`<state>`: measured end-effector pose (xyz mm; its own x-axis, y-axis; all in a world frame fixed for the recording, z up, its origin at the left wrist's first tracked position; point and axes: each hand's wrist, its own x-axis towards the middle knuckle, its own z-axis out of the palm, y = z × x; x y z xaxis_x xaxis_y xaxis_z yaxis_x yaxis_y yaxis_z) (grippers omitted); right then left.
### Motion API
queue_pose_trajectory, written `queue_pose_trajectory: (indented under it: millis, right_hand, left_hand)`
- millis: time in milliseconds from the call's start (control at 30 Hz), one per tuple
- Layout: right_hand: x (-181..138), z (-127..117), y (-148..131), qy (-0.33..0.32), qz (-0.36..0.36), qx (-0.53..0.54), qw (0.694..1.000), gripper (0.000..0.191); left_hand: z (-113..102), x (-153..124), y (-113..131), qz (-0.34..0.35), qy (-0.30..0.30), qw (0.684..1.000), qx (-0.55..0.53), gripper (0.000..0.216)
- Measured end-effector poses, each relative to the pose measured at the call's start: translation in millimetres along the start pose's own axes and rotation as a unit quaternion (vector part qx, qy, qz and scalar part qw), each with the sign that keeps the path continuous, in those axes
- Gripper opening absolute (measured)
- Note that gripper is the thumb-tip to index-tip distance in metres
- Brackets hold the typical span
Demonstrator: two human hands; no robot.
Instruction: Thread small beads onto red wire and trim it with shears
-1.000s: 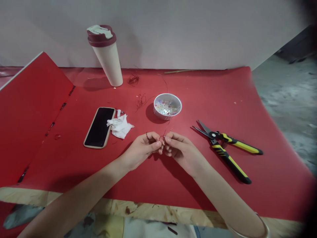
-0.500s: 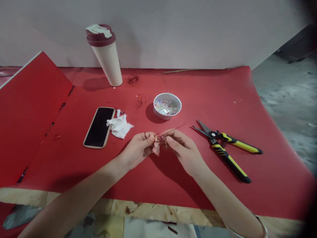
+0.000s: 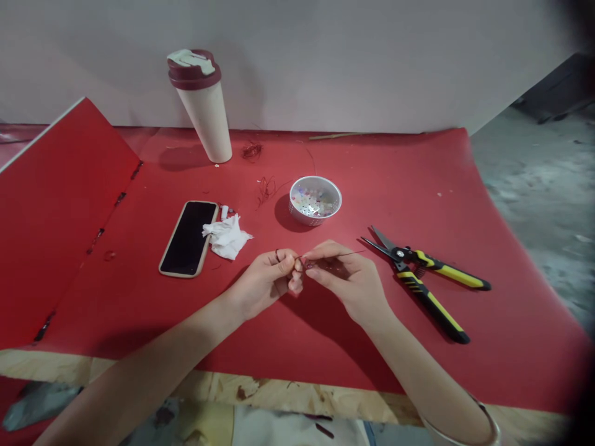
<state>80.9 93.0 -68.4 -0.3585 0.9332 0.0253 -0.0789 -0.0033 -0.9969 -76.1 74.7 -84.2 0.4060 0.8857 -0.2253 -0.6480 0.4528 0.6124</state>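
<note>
My left hand (image 3: 267, 277) pinches a thin reddish wire (image 3: 346, 253) between thumb and forefinger, above the red table covering. My right hand (image 3: 351, 282) is close beside it, thumb and forefinger closed at the same wire, whose free end sticks out to the right over the fingers. A small pinkish piece shows between the two sets of fingertips, too small to make out. Just beyond the hands stands a small white perforated bowl (image 3: 315, 179) holding many tiny, pale and coloured beads (image 3: 313, 202).
Yellow-and-black snips (image 3: 421, 272) lie with open blades at the right. A phone (image 3: 188, 238) and crumpled tissue (image 3: 227, 238) lie left. Behind are a lidded cup (image 3: 207, 118) and tangled red wire (image 3: 251, 150). A hinged red panel (image 3: 56, 229) rises at far left.
My right hand's fingers have shifted, with the forefinger now straighter. The wire's free end has swung lower and farther right. My left hand keeps its pinch, and the view has shifted slightly.
</note>
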Motion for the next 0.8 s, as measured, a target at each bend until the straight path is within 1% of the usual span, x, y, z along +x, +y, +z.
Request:
queue_pose_trajectory:
  millis: [167, 300, 433, 567, 733, 800]
  right_hand:
    - [-1.3, 1.8, 0.2, 0.030, -0.011, -0.007, 0.999, 0.010]
    - [-1.7, 3.2, 0.6, 0.035, -0.009, -0.010, 0.999, 0.009]
    - [-3.0, 4.9, 1.0, 0.030, -0.001, 0.000, 1.000, 0.006]
    - [-4.9, 5.0, 1.0, 0.026, 0.006, -0.004, 1.000, 0.008]
    - [-5.1, 2.4, -0.1, 0.000, -0.036, 0.005, 0.999, 0.010]
    - [-4.6, 0.6, -0.2, -0.018, -0.041, 0.017, 0.999, 0.010]
  left_hand:
    - [-2.1, 0.4, -0.9, 0.008, 0.005, 1.000, 0.015, 0.023]
    - [-3.8, 0.6, -2.0, 0.008, 0.011, 1.000, 0.023, 0.022]
    - [-4.7, 1.1, -3.2, 0.011, 0.014, 0.999, 0.029, 0.026]
    - [-4.6, 1.9, -3.1, 0.018, 0.004, 0.999, 0.027, 0.029]
    - [-5.3, 1.4, 0.6, 0.002, -0.024, 0.999, 0.036, 0.030]
    - [-5.4, 0.4, 2.8, -0.010, -0.026, 0.998, 0.050, 0.030]
